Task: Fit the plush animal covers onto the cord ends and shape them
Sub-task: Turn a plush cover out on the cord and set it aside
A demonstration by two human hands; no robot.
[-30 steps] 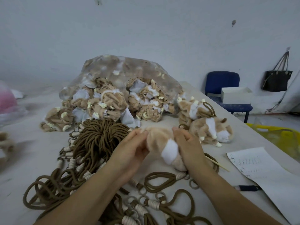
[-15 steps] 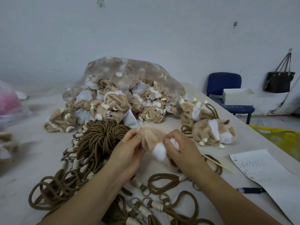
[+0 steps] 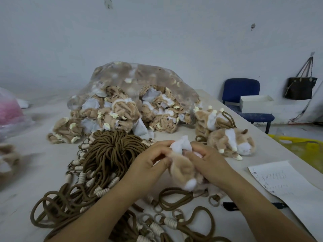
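Observation:
A tan and white plush animal cover [image 3: 181, 169] sits between both hands above the table. My left hand [image 3: 150, 160] pinches its white upper end from the left. My right hand [image 3: 208, 161] grips the same cover from the right, fingers curled into the fabric. A brown cord loop [image 3: 174, 198] lies just below the cover. A large bundle of brown cords [image 3: 113, 152] with cream wrapped ends lies to the left. Two finished plush animals [image 3: 229, 140] lie to the right.
A clear plastic bag [image 3: 139, 79] spills several unfitted covers at the back. A paper sheet [image 3: 283, 182] and a black pen [image 3: 230, 206] lie at the right. A blue chair [image 3: 243, 89] holds a white box; a dark bag [image 3: 299, 88] hangs on the wall.
The cover has been turned in my hands: its white end now points up between the fingertips and the tan body hangs lower. Both hands stay on it.

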